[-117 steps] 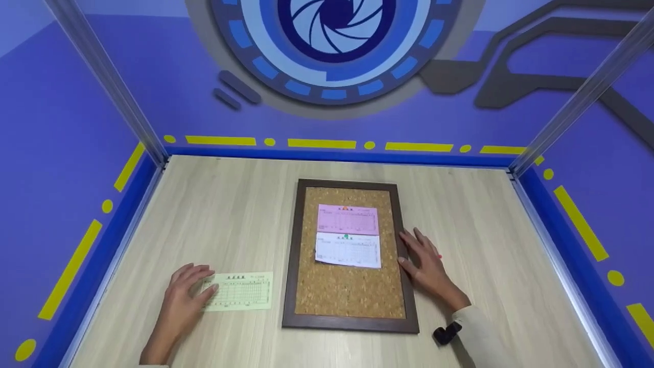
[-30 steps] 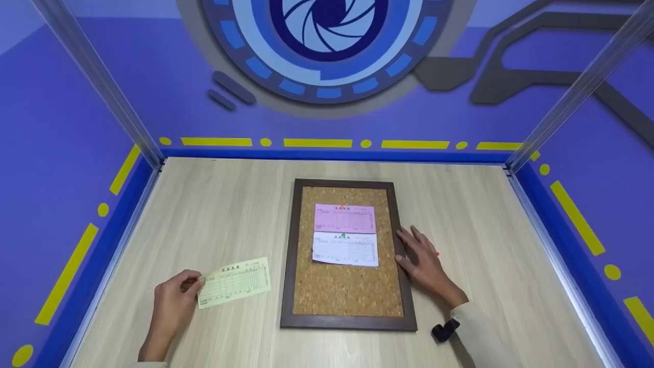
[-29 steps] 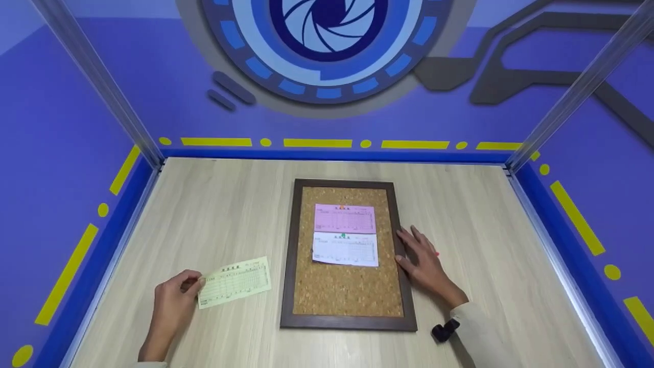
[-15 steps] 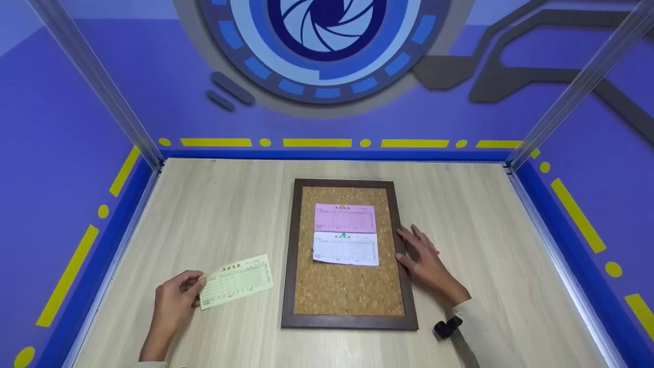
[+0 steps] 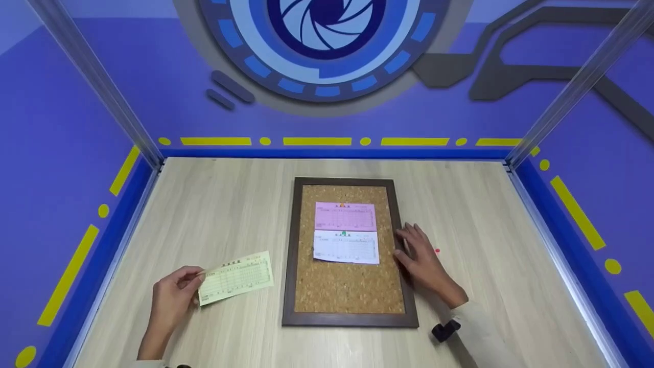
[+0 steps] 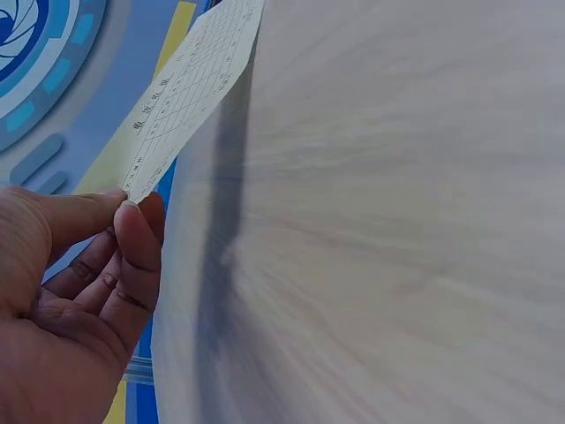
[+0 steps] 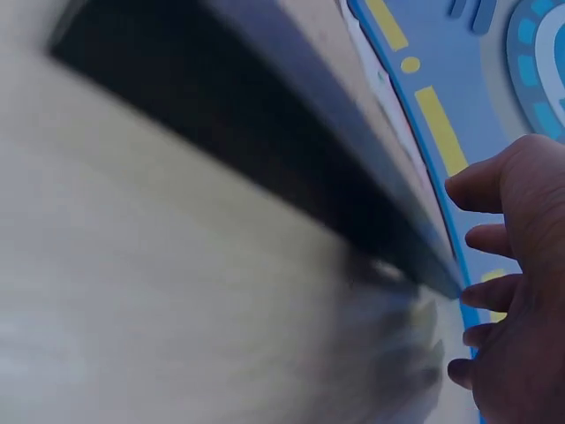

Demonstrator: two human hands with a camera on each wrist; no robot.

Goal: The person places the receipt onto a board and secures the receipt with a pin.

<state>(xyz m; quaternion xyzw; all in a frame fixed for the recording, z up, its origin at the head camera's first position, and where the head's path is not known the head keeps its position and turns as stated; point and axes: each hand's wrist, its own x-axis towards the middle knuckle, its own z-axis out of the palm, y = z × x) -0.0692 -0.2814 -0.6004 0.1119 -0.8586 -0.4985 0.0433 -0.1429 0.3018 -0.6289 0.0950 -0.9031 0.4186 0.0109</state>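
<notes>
Yellow slip (image 5: 235, 277) – pale, grid-printed, tilted – pinched by left hand (image 5: 172, 300).

Bare cork (image 5: 347, 286) lies open below my white slip (image 5: 347, 247); the raised dark frame (image 5: 289, 266) borders it.

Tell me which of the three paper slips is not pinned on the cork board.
The yellow-green slip. The left hand pinches it above the table, left of the cork board. The pink slip and the white slip lie on the board.
</notes>
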